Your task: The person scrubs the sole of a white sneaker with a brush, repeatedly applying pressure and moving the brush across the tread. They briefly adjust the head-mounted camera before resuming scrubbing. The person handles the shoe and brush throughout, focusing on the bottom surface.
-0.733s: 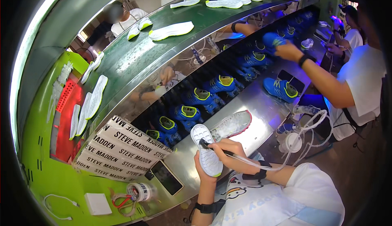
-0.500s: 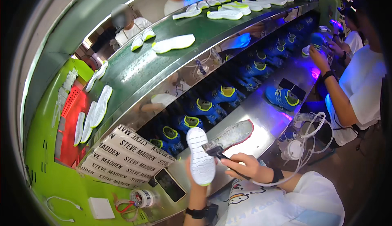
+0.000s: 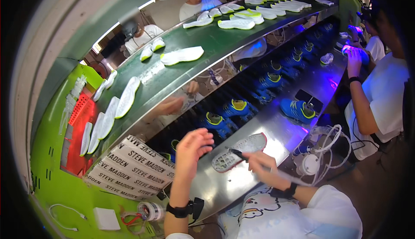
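My left hand (image 3: 193,147) is raised over the steel ledge near the row of shoes. It holds nothing, its fingers are loosely bent and a little apart. In my right hand (image 3: 264,168) is a black-handled brush (image 3: 237,153), with a pale hose running back from that hand along the forearm. Its head is over a grey, netted sole-shaped piece with a reddish edge (image 3: 225,159) lying on the steel ledge; whether the bristles touch it I cannot tell. A white sole (image 3: 128,97) lies on the green belt (image 3: 147,77), beyond my left hand.
Several white soles rest along the belt. Blue shoes (image 3: 215,120) stand in the trough below it. One blue shoe (image 3: 298,110) sits on the ledge. Left are a printed cardboard box (image 3: 132,165) and tape roll (image 3: 151,211). A co-worker's arm (image 3: 362,96) is at right.
The white sole has left my left hand, and one more sole lies on the belt's left part. My left hand is now empty and higher. The brush has shifted over the grey piece.
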Action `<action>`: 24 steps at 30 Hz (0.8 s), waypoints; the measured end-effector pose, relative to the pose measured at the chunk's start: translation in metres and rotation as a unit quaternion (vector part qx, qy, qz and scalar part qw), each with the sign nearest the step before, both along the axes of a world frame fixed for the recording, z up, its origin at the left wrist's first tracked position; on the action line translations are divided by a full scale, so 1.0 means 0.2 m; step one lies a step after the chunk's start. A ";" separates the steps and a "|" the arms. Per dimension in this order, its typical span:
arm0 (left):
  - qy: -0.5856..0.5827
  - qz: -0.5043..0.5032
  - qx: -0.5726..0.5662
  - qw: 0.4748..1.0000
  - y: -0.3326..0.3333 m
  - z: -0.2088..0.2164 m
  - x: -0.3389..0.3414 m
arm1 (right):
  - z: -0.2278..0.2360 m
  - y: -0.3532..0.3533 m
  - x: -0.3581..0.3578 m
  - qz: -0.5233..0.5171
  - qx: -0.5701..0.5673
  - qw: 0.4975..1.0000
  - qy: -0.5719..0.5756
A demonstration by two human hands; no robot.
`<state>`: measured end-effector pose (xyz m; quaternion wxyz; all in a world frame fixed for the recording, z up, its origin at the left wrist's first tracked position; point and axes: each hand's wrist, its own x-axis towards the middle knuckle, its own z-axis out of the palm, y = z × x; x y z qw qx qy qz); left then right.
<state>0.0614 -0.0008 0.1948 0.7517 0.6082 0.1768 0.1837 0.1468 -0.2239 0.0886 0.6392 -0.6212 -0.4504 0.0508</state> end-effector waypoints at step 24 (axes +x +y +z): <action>0.130 0.063 0.524 0.840 -0.17 -0.90 0.00 | -0.18 0.07 0.03 -0.067 -0.149 0.902 0.399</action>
